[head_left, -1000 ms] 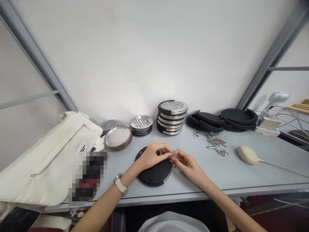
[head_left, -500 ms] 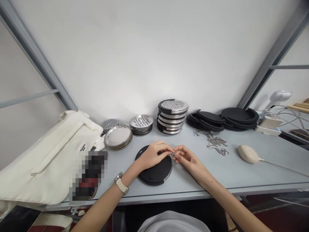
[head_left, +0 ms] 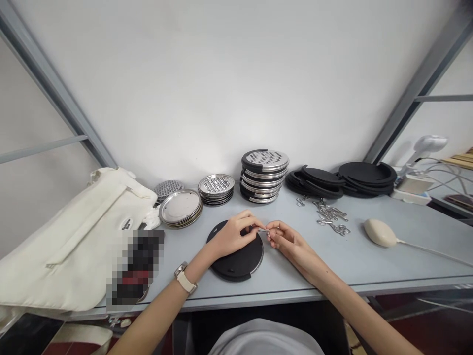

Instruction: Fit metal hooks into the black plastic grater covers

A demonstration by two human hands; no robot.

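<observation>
Above the near edge of the table, my left hand (head_left: pixel 236 235) and my right hand (head_left: pixel 290 240) meet at the fingertips, both closed in a pinch. Between them is a small shiny metal clasp (head_left: pixel 268 233), largely covered by the fingers. Under my left hand lies a round black disc (head_left: pixel 236 264) with small slots and a strip of metal rim showing at its right. My left palm hangs over it; whether it touches cannot be told. Loose metal clasps (head_left: pixel 332 217) are scattered beyond my right hand.
Along the wall stand a stack of grater discs with black rims (head_left: pixel 265 172), perforated grater plates (head_left: pixel 216 187), plain metal discs (head_left: pixel 180 207) and black round covers (head_left: pixel 365 177). A cream corded device (head_left: pixel 380 232) lies right. A cream bag (head_left: pixel 81 236) and a blurred-out item (head_left: pixel 135 268) lie left.
The metal clasp has turned between my fingertips, and a thin part of it now points toward my left fingers. Both hands stay in nearly the same place; the disc has not moved.
</observation>
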